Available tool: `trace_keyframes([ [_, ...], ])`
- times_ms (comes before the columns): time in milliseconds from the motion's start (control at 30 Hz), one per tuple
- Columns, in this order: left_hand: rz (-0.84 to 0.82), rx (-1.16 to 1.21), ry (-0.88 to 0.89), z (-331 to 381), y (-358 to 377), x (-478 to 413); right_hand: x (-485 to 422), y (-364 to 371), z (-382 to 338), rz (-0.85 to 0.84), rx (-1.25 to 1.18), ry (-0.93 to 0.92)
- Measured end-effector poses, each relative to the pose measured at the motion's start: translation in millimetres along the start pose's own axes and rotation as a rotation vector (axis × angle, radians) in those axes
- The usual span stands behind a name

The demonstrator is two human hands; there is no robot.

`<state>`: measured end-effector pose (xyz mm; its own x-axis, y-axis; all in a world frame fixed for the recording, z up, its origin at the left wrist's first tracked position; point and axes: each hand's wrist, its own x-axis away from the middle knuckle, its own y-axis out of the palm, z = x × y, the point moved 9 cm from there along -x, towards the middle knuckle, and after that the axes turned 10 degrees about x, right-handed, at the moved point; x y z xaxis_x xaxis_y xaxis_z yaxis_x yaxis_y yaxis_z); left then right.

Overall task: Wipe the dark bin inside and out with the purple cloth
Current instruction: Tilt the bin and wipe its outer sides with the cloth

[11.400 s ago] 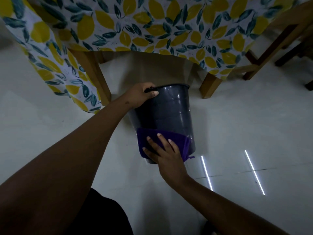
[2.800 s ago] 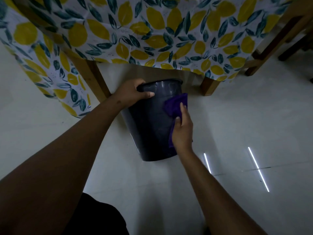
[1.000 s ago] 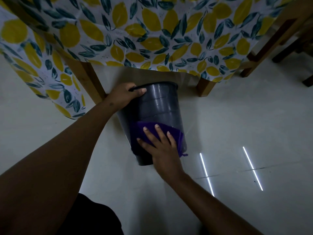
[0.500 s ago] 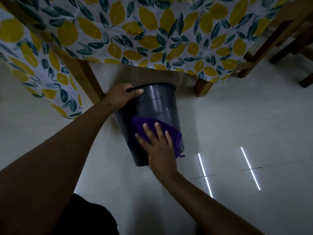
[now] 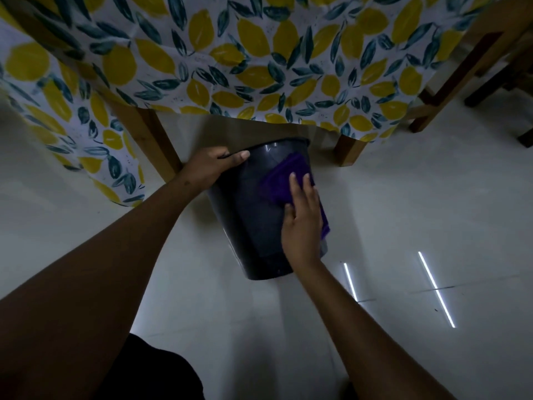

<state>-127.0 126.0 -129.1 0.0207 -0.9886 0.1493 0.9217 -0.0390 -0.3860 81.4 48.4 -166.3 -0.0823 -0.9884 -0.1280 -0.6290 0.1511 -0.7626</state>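
1. The right hand (image 5: 302, 223), fingers straight and together, presses the cloth (image 5: 284, 177) on the right outer wall of the bin (image 5: 253, 220), near the rim.
2. A moment ago the cloth was lower, on the near wall; so the wiping goes around the outside.
3. The left hand (image 5: 212, 168) is clamped on the left rim.
4. The bin stands on the floor (image 5: 403, 215), near the tablecloth (image 5: 259, 53) edge.

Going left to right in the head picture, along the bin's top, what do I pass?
Tablecloth, table leg, left hand, cloth, second table leg. The bin overlaps hand and cloth, so skipped.
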Motion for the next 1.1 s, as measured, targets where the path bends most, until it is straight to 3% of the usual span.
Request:
trace_keyframes([
  [100, -0.017, -0.037, 0.01, -3.6, -5.7, -0.7, -13.8, -1.0, 14.3, -0.001, -0.122, 0.103],
  [233, -0.106, -0.238, 0.126, 13.4, 1.8, -4.3, 30.0, 17.4, -18.8, -0.058, 0.258, -0.229],
  [333, -0.089, -0.179, 0.128, 17.5, 2.9, -4.5, 67.1, 43.4, -35.2, -0.132, 0.436, -0.449],
  [433, -0.071, -0.151, 0.091, 13.3, 1.7, -3.3, 75.3, 49.7, -39.9, -0.121, 0.496, -0.525],
  [533, -0.044, -0.075, 0.041, 5.7, -3.1, -2.5, 51.8, 33.3, -34.1, -0.09, 0.35, -0.365],
  [633, -0.055, -0.002, 0.009, 0.2, -7.6, -0.1, 6.3, 14.3, 0.0, -0.044, -0.021, 0.022],
  [733, -0.073, 0.036, 0.001, -1.9, -8.3, 2.9, -25.9, 22.5, 52.0, -0.165, -0.479, 0.43],
  [833, -0.075, 0.109, -0.002, -3.3, -6.8, 5.5, -20.2, 24.7, 69.9, -0.201, -0.594, 0.52],
  [900, -0.066, 0.108, 0.002, -5.9, -7.8, 4.9, 0.7, 20.2, 56.5, -0.121, -0.48, 0.423],
  [1000, -0.045, 0.096, 0.008, -10.1, -10.9, 1.9, 49.1, 18.0, 4.8, -0.018, -0.02, 0.063],
  [1100, -0.052, 0.112, -0.005, -11.1, -8.2, 2.0, 80.2, 38.2, -30.4, -0.079, 0.277, -0.233],
])
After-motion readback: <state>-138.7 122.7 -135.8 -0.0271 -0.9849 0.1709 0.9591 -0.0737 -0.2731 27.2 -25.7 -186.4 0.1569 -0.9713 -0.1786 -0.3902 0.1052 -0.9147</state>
